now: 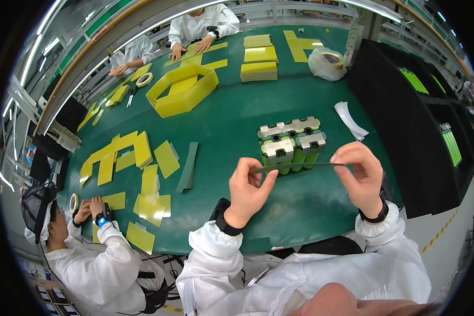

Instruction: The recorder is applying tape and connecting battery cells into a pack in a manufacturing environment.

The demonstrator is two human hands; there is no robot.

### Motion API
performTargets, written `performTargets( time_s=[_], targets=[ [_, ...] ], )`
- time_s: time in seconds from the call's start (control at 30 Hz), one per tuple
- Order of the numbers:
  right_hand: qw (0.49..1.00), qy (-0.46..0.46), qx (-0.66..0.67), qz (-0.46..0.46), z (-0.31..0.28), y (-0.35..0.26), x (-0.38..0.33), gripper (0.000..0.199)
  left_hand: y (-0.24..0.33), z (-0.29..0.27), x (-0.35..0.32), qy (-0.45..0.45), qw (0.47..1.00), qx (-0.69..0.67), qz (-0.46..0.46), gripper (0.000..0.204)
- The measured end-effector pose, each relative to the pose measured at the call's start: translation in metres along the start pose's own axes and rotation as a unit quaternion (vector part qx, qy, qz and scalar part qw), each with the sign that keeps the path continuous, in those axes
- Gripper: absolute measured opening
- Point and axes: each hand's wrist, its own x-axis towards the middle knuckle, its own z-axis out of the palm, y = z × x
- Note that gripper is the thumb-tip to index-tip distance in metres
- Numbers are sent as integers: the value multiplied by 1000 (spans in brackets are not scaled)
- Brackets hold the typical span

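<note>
A thin dark grey-green strip [317, 165] is stretched level between my two hands, seen almost edge-on. My left hand [247, 190] pinches its left end between thumb and fingers. At the other end, my right hand [361, 176] grips the strip with thumb and fingertips. Just behind the strip stands a battery pack [299, 141] of green cylindrical cells with metal plates and black holders on top. The strip covers part of the pack's near side, and I cannot tell whether the two touch. More grey-green strips [188, 167] lie on the table to the left.
The green table [221, 126] carries yellow sheets [166, 158], stacked yellow sheets [258, 71] and a yellow folded frame [181, 92]. White curved strips [351, 121] lie right of the pack. A black shelf [405, 126] borders the right side. Co-workers sit at the left and far edges.
</note>
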Motion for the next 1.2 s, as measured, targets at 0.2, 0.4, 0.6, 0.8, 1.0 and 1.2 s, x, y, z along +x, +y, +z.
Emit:
performTargets(
  time_s=[0.2,0.4,0.6,0.8,1.0,1.2],
  targets=[
    [980,-41,-166,-103,15,-20,-5,29,6,1,-10,73,979,-19,191,45],
    [981,-30,-140,-127,23,-22,3,31,0,-26,-1,194,965,4,176,42],
    [972,-26,-152,-176,45,-23,42,26,-3,-39,1,282,914,73,282,32],
    [954,-55,-111,-273,109,-1,60,29,11,-41,-3,152,952,3,267,18],
    [956,-49,-55,-285,143,10,64,27,3,-43,1,214,955,-68,195,13],
    [969,-55,-52,-237,153,14,61,28,-1,-45,2,215,956,-119,162,13]
  ],
)
